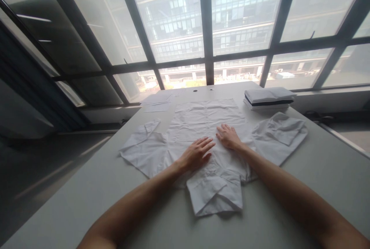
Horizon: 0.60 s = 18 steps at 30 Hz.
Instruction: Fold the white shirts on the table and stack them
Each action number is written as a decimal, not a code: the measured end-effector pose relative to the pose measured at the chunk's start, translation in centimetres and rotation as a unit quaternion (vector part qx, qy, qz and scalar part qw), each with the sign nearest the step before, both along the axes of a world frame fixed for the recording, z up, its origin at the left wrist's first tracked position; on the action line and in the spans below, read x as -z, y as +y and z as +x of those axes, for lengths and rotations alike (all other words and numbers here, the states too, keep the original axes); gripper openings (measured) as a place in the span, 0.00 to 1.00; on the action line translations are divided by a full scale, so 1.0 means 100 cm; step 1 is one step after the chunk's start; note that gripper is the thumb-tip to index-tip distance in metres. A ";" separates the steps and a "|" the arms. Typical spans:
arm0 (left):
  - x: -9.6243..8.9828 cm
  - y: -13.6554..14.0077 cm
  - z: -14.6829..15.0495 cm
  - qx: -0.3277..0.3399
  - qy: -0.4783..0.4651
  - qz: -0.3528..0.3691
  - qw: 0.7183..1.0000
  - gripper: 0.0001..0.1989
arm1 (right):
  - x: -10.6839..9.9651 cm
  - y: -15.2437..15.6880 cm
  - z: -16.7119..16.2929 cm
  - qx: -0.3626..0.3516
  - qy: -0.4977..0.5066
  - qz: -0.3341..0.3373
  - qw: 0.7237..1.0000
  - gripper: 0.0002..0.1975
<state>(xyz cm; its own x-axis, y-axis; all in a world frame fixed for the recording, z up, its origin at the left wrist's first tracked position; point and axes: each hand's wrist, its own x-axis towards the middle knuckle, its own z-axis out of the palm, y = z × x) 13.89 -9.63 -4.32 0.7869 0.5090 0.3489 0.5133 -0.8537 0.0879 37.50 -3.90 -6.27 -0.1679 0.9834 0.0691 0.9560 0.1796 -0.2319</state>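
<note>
A white shirt (208,114) lies spread out on the white table, its collar (215,199) towards me and its hem at the far side. Its sleeves reach out to both sides, the left one (144,148) and the right one (279,137), both creased. My left hand (197,153) rests on the shirt's middle, palm down with fingers stretched. A little farther out and to the right, my right hand (227,136) also lies flat on the cloth, fingers extended. Neither hand grips the fabric. Wrinkles run across the body of the shirt.
A stack of folded white and dark cloth (268,98) stands at the table's back right. Several white sheets (156,101) lie at the back left. The white table (95,199) reaches to large windows (239,14). A dark curtain (37,75) hangs at the left.
</note>
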 end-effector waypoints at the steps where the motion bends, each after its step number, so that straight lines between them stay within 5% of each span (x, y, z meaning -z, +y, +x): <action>1: 0.002 0.001 0.000 -0.001 0.003 -0.001 1.000 0.22 | 0.000 0.000 0.000 -0.001 0.002 0.002 1.000 0.29; 18: 0.007 0.018 -0.014 -0.050 -0.010 -0.006 0.999 0.21 | 0.000 0.001 0.001 0.001 -0.009 -0.006 1.000 0.29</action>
